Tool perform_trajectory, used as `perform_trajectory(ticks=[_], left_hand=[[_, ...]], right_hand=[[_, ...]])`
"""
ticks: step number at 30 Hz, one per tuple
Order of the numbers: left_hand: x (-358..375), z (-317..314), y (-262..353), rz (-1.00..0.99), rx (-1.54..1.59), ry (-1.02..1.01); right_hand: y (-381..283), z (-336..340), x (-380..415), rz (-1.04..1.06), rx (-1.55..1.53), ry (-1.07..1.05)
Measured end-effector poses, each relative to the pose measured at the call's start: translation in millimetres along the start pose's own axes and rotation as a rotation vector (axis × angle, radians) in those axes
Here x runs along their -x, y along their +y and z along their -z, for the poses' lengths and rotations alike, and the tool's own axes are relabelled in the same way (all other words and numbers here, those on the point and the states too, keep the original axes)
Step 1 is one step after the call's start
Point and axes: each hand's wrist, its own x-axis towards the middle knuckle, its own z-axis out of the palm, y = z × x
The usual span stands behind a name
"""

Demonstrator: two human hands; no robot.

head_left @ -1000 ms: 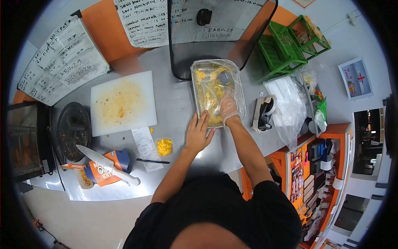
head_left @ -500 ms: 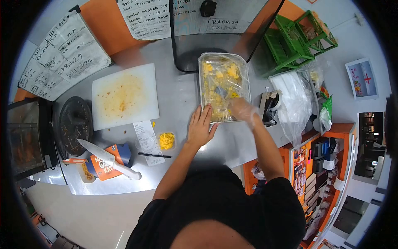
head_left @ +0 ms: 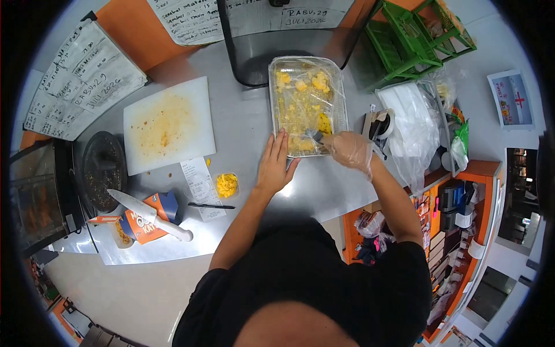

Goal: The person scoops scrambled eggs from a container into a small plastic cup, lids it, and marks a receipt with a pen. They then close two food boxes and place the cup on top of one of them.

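A foil-edged rectangular tray [head_left: 345, 110] holds chunks of yellow food [head_left: 319, 81], with clear plastic film over at least part of it. My left hand [head_left: 274, 166] lies with fingers stretched out against the tray's near left edge. At the near right corner, my right hand [head_left: 350, 151] wears a clear plastic glove and is closed round what looks like a metal spoon [head_left: 315, 136]. The spoon's head is down among the food, while its handle is mostly hidden by the hand. Left of my left hand stands a small clear cup of yellow food [head_left: 227, 185].
A white cutting board [head_left: 169, 124], printed receipt [head_left: 199, 182], black pen [head_left: 211, 206] and large knife [head_left: 147, 214] lie leftward, near a black stone mortar [head_left: 104, 173] and an orange food box [head_left: 151, 220]. Rightward are a tape dispenser [head_left: 378, 126], plastic bags [head_left: 407, 130] and green baskets [head_left: 402, 46].
My right hand has drawn back toward the tray's near right corner, bringing the spoon nearer. My left hand stays on the tray edge. The whole view has shifted slightly.
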Motion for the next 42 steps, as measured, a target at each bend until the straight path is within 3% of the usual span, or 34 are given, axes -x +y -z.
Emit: perform_trajectory(ticks=[4,6,7,9,12,15,19,22,24,25,28,30,34,37,39,42], left_hand=[[3.7,-13.4,-2.7,-0.008,0.095,0.083],[6.3,-15.9,0.3,0.092,0.249,0.161],[6.1,-15.5,-0.5,0.084,0.242,0.160],[7.1,-15.8,-0.8,0.066,0.203,0.123],[8.1,-17.8,-1.4,0.091,0.210,0.100],[5.9,-5.8,9.0,0.207,0.224,-0.004],[6.1,-7.2,-2.5,0.062,0.047,0.069],[8.5,-6.9,-3.2,0.054,0.007,0.094],[8.7,-9.9,-3.4,0.058,0.049,0.115],[9.1,-9.8,-3.2,0.061,0.049,0.114],[6.6,-9.4,-3.4,0.042,-0.002,0.119],[8.5,-7.4,-2.4,0.071,0.018,0.091],[7.2,-8.2,-1.4,0.045,-0.012,0.112],[6.3,-5.3,1.4,0.069,-0.021,0.104],[9.6,-1.4,5.8,0.117,-0.048,0.053],[8.5,-0.6,14.2,0.144,-0.039,0.061]], right_hand=[[5.8,-7.5,-20.6,0.082,-0.277,-0.051],[15.8,-36.9,-35.5,0.129,-0.717,0.022],[18.0,-43.8,-39.8,0.132,-0.719,0.033],[25.1,-56.5,-44.3,-0.085,-1.105,-0.225],[25.0,-56.0,-51.1,-0.136,-1.360,-0.334],[41.0,-58.3,-58.0,-0.135,-1.507,-0.506],[43.5,-40.3,-50.5,-0.121,-1.553,-0.543],[39.6,-52.8,-50.5,-0.137,-1.547,-0.407],[30.6,-75.7,-57.4,0.161,-0.580,0.428],[24.7,-75.3,-56.0,0.161,-0.581,0.425],[19.8,-66.5,-51.9,0.201,-0.393,0.287],[21.6,-57.5,-50.0,0.143,-0.247,0.069],[30.6,-38.9,-52.3,0.285,-0.269,-0.080],[43.4,-34.4,-64.1,0.397,-0.452,-0.068],[56.5,-40.6,-71.5,0.305,-1.121,-0.485],[64.5,-44.9,-72.1,0.246,-1.216,-0.566]])
